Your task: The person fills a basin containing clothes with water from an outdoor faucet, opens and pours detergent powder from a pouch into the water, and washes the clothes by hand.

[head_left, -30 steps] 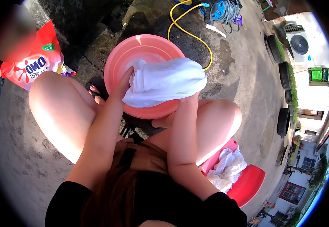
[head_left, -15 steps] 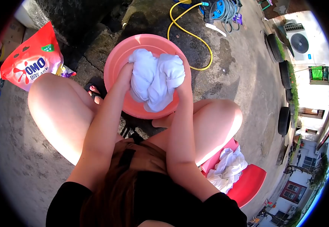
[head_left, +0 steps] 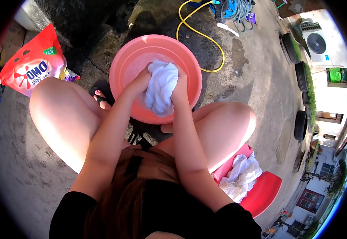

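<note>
A bunched white cloth is gathered between my hands, over the round pink basin. My left hand grips the cloth's left side, its fingers partly hidden by the folds. On the right side my right hand is closed around the cloth. Below the cloth, the inside of the basin shows pale pink, with what looks like a little cloudy water on the left.
A red OMO bag stands at the left. Beyond the basin lie a yellow hose and a blue hose reel. Another white cloth rests on a red plastic object at the lower right. Tyres line the wall.
The white cloth has gone from stretched wide to folded and squeezed into a smaller bundle. My hands have come closer together, the right one moving left.
</note>
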Motion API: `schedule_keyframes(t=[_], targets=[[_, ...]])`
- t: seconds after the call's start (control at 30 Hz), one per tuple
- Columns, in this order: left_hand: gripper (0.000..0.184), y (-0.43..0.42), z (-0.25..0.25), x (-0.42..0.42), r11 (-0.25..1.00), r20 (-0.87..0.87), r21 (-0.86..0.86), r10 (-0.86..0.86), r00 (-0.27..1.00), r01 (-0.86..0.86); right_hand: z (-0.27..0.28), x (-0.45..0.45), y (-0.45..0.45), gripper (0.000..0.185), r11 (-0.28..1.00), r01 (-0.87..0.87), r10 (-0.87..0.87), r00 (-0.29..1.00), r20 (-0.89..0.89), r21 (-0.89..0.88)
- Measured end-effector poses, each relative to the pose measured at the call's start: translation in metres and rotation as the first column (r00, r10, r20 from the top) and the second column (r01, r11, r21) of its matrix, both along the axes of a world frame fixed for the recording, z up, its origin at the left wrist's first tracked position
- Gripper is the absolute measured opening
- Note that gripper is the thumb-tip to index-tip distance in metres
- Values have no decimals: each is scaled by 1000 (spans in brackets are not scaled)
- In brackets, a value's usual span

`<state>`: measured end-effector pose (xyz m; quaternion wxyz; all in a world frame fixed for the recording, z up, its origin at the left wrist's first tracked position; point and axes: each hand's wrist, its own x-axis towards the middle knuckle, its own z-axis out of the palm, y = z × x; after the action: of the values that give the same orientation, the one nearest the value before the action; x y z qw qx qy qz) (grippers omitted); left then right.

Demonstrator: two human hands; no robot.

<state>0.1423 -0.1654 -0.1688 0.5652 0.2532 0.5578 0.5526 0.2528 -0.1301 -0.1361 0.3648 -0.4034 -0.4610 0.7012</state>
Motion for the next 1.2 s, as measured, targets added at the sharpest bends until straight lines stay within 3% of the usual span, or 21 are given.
schedule_keyframes(t=[0.03, 0.07, 0.17, 0.2, 0.23, 0.3, 0.33, 0.37, 0.4, 0.43, 0.47, 0.53, 0.6, 0.73, 0.8, 0.87, 0.97, 1.07, 1.13, 1.2], targets=[[40, -1, 1, 3, 998, -2, -26, 62, 998, -62, -7, -1, 3, 18, 983, 127, -142, 983, -115, -132], [42, -3, 1, 0, 1000, 65, -2, -18, 998, 18, -14, -1, 5, 17, 933, 232, -293, 933, -207, -275], [48, -6, -3, -16, 982, 265, 75, -189, 946, 175, -38, 12, 18, 21, 920, 377, -390, 907, -160, -104], [51, -2, -9, -19, 980, 338, 90, -199, 920, 179, -84, 24, 36, 20, 953, 296, -277, 939, -206, 69], [53, 0, -12, -22, 978, 408, 106, -209, 888, 182, -78, 26, 37, 20, 937, 329, -314, 940, -132, 115], [59, -2, -4, -25, 993, 156, -63, -92, 983, 102, -48, 25, 31, 21, 899, 381, -394, 919, 16, 217], [62, -2, -1, -26, 990, 19, -137, -44, 999, 46, -26, 23, 23, 10, 902, 420, -402, 901, -163, 96], [63, -3, -7, -25, 976, 56, -205, -63, 996, 73, -25, 26, 24, 10, 829, 261, -378, 914, 150, 495], [64, -5, -17, -24, 957, 93, -272, -79, 993, 102, -13, 26, 23, 10, 658, -47, -438, 788, 433, 751], [65, -8, -28, -23, 933, 131, -337, -91, 987, 131, -2, 26, 19, 12, 659, -240, -435, 652, 621, 713], [64, -10, -30, -14, 952, 392, -259, -53, 918, 165, 21, 21, 12, 15, 637, -436, -443, 469, 764, 636], [60, -14, -32, 9, 983, 814, -87, -25, 580, 165, 61, 10, 0, 20, 591, -702, -426, 148, 893, 398], [51, -11, -42, 14, 1000, 764, -8, -7, 645, 21, 61, 9, -1, 23, 528, -762, -449, 125, 885, 376], [42, -2, -56, 9, 991, 705, 39, 65, 706, -131, -6, 24, 9, 23, 265, -552, -562, 578, 592, 791], [37, 1, -56, 7, 988, 707, 54, 63, 704, -143, -2, 18, 9, 21, 252, -557, -625, 532, 572, 792], [34, 0, -51, 4, 982, 658, 71, 86, 748, -175, 4, 10, 11, 27, 394, -687, -692, 215, 689, 610], [34, -6, -23, -4, 961, 477, 146, 138, 868, -233, -16, 13, 20, 24, 483, -523, -597, 389, 701, 702], [39, -5, -8, -7, 942, 208, 274, 138, 968, -193, -20, 18, 23, 19, 483, -581, -534, 398, 746, 655], [42, -6, -5, -8, 948, -31, 303, 114, 993, -100, -57, 17, 32, 21, 631, -379, -388, 602, 698, 677], [41, -4, -6, -4, 937, -341, 350, 129, 931, -2, -125, 18, 46, 26, 771, -179, -266, 781, 565, 611]])
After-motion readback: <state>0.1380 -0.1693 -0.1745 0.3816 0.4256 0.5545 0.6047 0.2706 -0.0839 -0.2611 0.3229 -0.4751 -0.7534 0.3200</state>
